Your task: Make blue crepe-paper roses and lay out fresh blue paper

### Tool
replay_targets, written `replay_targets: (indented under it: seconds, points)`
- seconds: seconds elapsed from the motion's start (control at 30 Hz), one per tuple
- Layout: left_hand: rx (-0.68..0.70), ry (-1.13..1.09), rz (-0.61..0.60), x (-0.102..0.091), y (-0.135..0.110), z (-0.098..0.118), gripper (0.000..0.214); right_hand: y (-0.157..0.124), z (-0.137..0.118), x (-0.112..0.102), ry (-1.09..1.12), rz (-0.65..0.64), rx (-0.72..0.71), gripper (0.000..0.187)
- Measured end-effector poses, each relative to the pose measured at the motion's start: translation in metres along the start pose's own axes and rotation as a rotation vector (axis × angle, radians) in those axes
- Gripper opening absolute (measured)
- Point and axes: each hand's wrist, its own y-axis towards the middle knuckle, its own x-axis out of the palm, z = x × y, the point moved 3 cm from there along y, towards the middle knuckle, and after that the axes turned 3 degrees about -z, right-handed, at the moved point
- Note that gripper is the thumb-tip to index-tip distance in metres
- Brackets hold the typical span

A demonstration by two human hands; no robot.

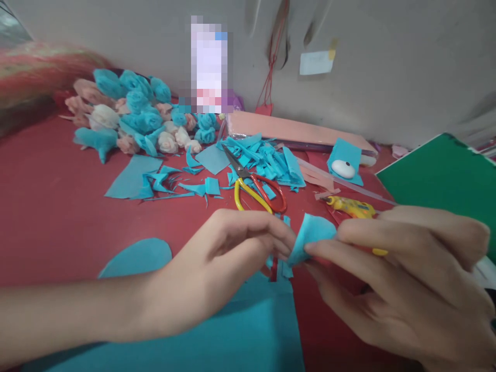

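A curled piece of blue crepe paper is pinched between the thumb and fingers of my right hand. From the other side, the bent fingertips of my left hand press on its lower left edge. Below my left hand lies a large blue sheet, and a rounded blue cutout shows beyond my forearm. Scissors with one yellow and one red handle rest just past my hands, blades apart. A yellow glue gun lies behind my right hand.
Blue, pink and white paper flowers are heaped at the back left. Blue scraps lie around the scissors. A long pink pack runs along the wall. A white oval object sits on blue paper. A green board stands right.
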Motion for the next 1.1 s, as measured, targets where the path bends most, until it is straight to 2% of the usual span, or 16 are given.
replay_targets:
  seconds: [0.2,0.47,0.57,0.7,0.77,0.9,0.97,1.0,1.1]
  points:
    - [0.006,-0.139,-0.039,-0.001,-0.003,-0.003,0.028,0.001,0.0,-0.002,-0.044,-0.023,-0.044,0.006]
    - [-0.007,0.121,0.06,0.004,0.0,-0.002,0.007,0.005,-0.001,-0.003,-0.034,-0.042,-0.061,0.014]
    - [-0.006,0.14,0.092,0.006,0.001,-0.002,0.009,0.005,-0.001,-0.002,-0.02,-0.038,-0.05,0.016]
    - [-0.016,0.097,0.077,0.005,0.001,-0.001,0.005,0.004,-0.001,-0.005,-0.005,-0.037,-0.024,0.016]
    - [-0.063,0.047,0.089,0.004,0.002,-0.001,0.005,0.003,0.0,-0.008,0.022,-0.014,0.033,0.019]
    - [-0.094,-0.014,0.169,-0.002,0.004,0.002,0.009,0.0,0.009,-0.014,0.087,0.125,0.293,0.03]
    - [-0.104,-0.006,0.204,-0.004,0.004,0.003,0.012,-0.002,0.014,-0.013,0.15,0.174,0.419,0.025]
    - [-0.119,-0.002,0.215,-0.005,0.004,0.002,0.014,-0.002,0.016,-0.01,0.205,0.164,0.465,0.019]
    - [-0.143,-0.008,0.211,-0.006,0.003,0.002,0.013,-0.003,0.019,0.003,0.433,-0.003,0.562,0.012]
